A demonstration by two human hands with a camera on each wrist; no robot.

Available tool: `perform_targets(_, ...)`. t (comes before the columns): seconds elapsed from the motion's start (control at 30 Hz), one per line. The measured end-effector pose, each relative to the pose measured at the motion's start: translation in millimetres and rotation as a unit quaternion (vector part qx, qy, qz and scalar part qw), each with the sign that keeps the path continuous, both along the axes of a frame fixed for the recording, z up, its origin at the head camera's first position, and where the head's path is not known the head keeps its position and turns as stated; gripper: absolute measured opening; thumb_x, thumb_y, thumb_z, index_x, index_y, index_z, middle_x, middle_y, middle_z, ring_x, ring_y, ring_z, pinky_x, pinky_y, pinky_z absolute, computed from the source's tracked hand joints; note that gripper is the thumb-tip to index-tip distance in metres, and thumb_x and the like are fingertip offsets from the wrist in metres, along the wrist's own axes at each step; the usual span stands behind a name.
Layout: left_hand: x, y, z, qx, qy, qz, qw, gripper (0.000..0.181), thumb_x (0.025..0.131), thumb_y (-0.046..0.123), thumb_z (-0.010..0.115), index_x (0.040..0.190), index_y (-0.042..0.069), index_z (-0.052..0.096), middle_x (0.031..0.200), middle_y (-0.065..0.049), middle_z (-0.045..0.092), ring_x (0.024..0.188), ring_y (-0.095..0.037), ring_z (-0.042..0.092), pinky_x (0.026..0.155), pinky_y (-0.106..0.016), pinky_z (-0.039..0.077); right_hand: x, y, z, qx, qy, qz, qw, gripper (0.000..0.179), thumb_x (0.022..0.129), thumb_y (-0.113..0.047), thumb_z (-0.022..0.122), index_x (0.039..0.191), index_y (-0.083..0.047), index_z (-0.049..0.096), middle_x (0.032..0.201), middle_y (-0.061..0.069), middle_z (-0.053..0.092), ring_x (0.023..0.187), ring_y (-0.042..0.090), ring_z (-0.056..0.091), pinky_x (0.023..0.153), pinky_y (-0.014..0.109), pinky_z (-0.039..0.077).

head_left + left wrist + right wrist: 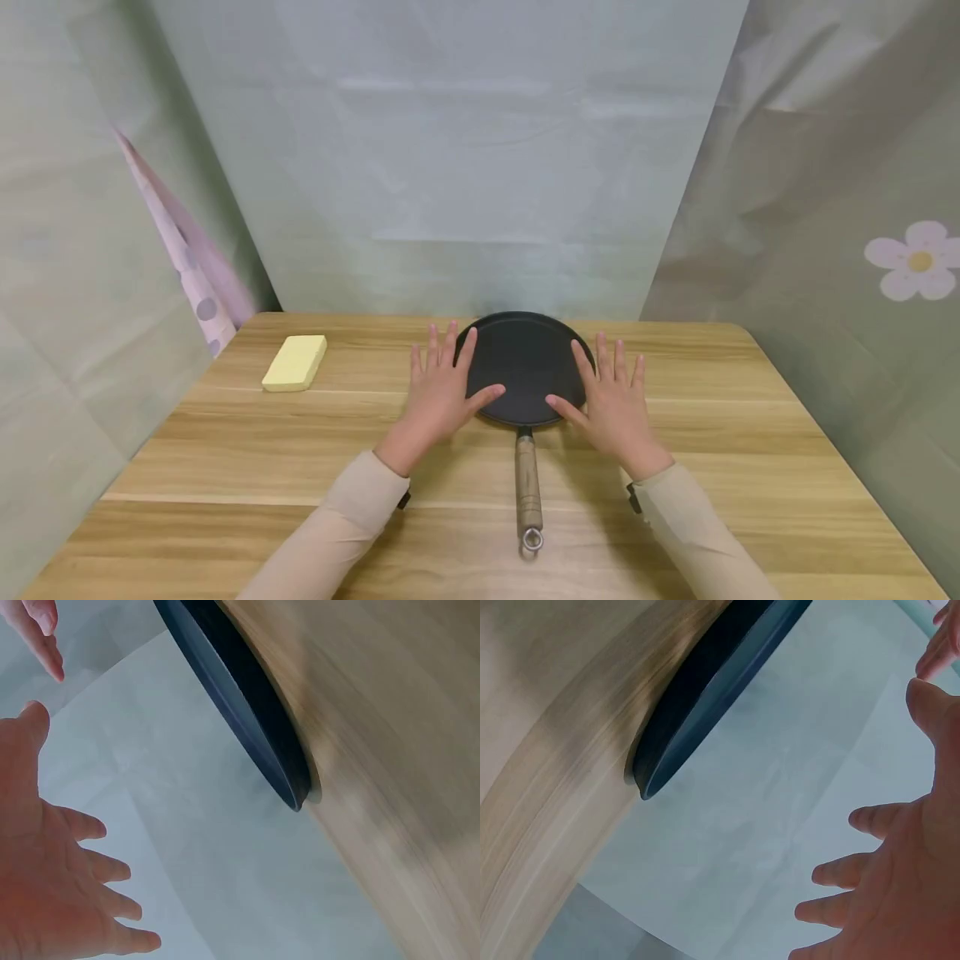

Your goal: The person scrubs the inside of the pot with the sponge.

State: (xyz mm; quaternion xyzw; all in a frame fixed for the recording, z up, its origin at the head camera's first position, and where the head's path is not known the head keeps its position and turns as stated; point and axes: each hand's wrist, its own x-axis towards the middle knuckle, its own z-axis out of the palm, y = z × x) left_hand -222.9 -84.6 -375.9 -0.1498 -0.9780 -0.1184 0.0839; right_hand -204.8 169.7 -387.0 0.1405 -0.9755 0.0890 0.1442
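Note:
A round black frying pan [525,367] lies on the wooden table, its wooden handle [528,483] with a metal ring pointing toward me. My left hand [441,396] hovers over the pan's left side, fingers spread and straight. Over the right side my right hand [613,408] is held the same way, palm down. Both wrist views show a gap between the palms and the pan; the pan's rim [255,712] appears there side-on. Neither hand holds anything.
A pale yellow sponge-like block [296,363] lies at the table's back left. Grey-green sheets [465,167] hang behind and along both sides of the table [720,467]. A flower print [919,261] shows on the right sheet.

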Motion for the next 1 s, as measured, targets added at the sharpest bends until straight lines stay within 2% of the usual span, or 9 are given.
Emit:
perform_targets(0.43,-4.6,-18.6,8.1,0.017,0.036,0.001,0.9992,0.089,0.09,0.065,0.048,0.155,0.011,0.019,0.159,-0.019,0.007,0.145,-0.04,-0.007,0.113,-0.06,0.006,-0.1,4.1,3.4,-0.025,0.002,0.006,0.9997,0.089,0.09,-0.062,0.051,0.155,-0.014,0.015,0.158,0.022,0.004,0.143,0.046,0.002,0.109,0.066,0.0)
perform_targets(0.83,-14.8,-50.5,15.7,0.018,0.038,0.02,0.9989,0.082,0.092,0.06,0.049,0.154,0.013,0.023,0.158,-0.021,0.013,0.145,-0.042,0.001,0.111,-0.061,0.014,-0.5,5.5,5.2,-0.068,-0.002,0.014,0.9976,0.088,0.092,-0.057,0.053,0.155,-0.008,0.015,0.158,0.023,0.007,0.144,0.044,0.003,0.11,0.064,-0.003)
perform_targets(1.0,-18.5,-67.8,16.7,0.023,0.036,0.026,0.9987,0.079,0.093,0.055,0.052,0.153,0.01,0.025,0.157,-0.022,0.014,0.144,-0.044,0.003,0.111,-0.062,0.011,0.5,6.7,5.5,-0.079,-0.004,0.023,0.9966,0.085,0.093,-0.055,0.053,0.154,-0.008,0.017,0.158,0.024,0.01,0.144,0.044,0.006,0.11,0.065,0.0)
